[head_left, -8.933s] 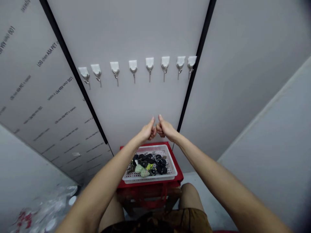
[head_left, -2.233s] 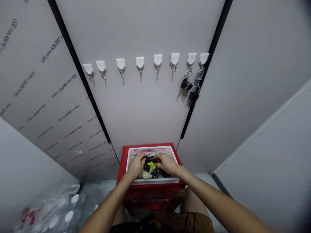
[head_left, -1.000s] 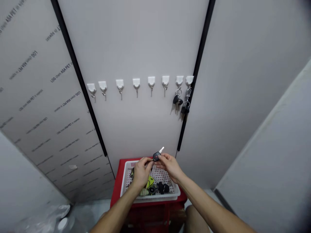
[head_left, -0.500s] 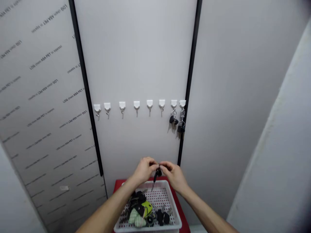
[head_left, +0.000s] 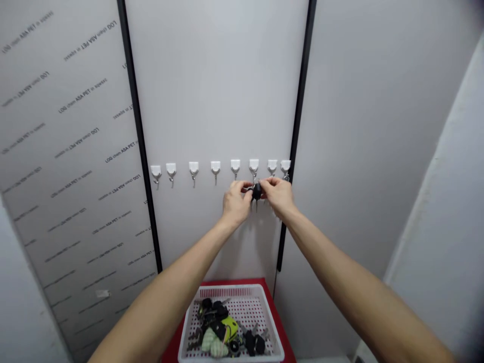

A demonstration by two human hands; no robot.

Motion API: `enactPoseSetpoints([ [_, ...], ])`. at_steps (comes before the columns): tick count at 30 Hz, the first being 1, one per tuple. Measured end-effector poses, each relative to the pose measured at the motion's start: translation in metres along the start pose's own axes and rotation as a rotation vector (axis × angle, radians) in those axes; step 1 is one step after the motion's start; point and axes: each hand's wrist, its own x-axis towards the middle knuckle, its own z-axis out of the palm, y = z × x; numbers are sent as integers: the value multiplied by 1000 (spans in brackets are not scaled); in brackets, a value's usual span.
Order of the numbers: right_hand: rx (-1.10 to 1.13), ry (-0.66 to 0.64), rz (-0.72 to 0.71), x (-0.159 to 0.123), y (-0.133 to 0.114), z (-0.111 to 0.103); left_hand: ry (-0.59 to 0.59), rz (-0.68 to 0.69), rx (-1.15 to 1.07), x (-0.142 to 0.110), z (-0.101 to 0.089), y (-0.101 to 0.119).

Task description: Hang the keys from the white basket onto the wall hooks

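Between my two hands, just below the third hook from the right point(head_left: 254, 166), is a bunch of black-headed keys point(head_left: 257, 191). My left hand point(head_left: 238, 202) pinches it from the left side, and my right hand point(head_left: 278, 195) grips it from the right near the top. I cannot tell whether the ring touches the hook. The keys on the two rightmost hooks are mostly hidden behind my right hand. Below my arms, a white plastic basket point(head_left: 279, 330) holds several more black-headed keys point(head_left: 254, 343), with a yellow-green piece point(head_left: 230, 327) and a pale green checked soft piece point(head_left: 214, 344) among them.
Several white adhesive hooks point(head_left: 193, 167) run in a row across the grey wall panel point(head_left: 219, 80). Black strips point(head_left: 133, 96) edge this panel on both sides. The basket stands on a red surface point(head_left: 242, 281). A pale wall edge point(head_left: 427, 176) rises at the right.
Both hands have risen from just above the basket to the row of hooks, carrying the keys up with them. The view has shifted slightly.
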Motion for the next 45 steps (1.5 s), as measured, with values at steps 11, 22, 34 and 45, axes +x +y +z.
enactPoseSetpoints([
  [11,-466,126,-127,35,1,8,-116,11,222,19,9,4],
  [22,-442,64,-246,12,13,-4,-210,-96,167,-19,4,-19],
  [34,-711,-1109,23,-170,138,-40,-865,-176,310,-206,0,-97],
  [45,-847,-1257,-138,-190,156,-32,-933,-134,451,-224,-1,-110],
])
